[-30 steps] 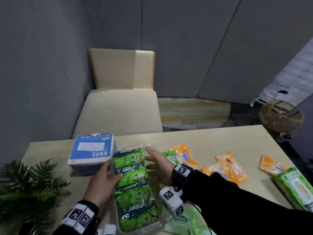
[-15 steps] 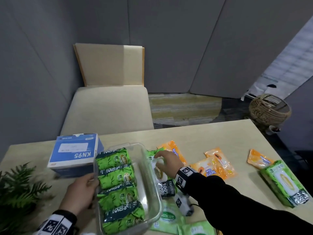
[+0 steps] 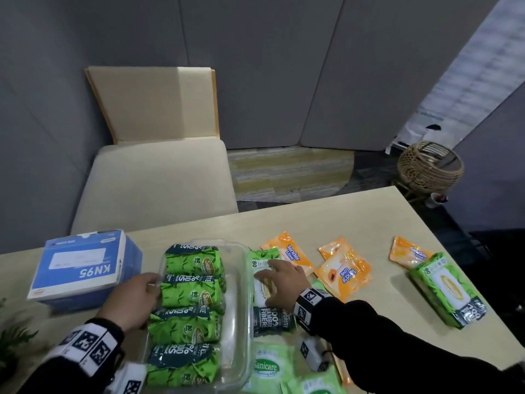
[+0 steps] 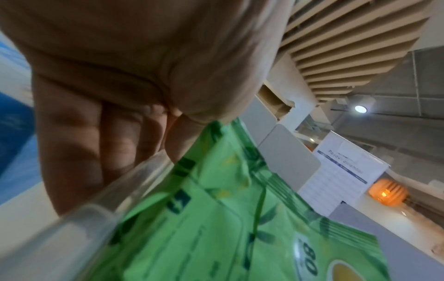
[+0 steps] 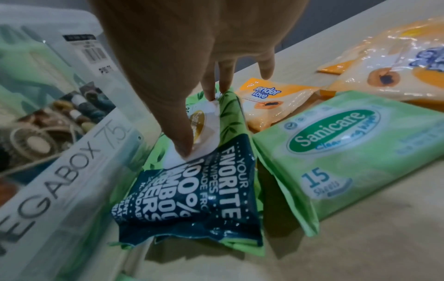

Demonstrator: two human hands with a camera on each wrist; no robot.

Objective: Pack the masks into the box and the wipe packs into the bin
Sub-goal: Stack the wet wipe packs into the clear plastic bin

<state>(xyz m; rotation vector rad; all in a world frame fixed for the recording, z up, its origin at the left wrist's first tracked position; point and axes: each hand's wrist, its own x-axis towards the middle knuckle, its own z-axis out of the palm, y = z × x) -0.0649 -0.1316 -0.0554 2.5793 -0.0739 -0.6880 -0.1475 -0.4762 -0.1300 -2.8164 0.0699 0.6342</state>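
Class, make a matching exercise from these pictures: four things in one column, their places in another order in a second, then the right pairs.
Things
1. blue KN95 cardboard box
2. clear plastic bin
3. dark-and-green bamboo wipe pack
4. woven rattan basket

Places
A. on the floor beyond the table
B. under the right hand, right of the bin
C. left of the bin
D. holding four green packs, left hand at its rim

Pairs: 1-C, 2-D, 3-B, 4-A
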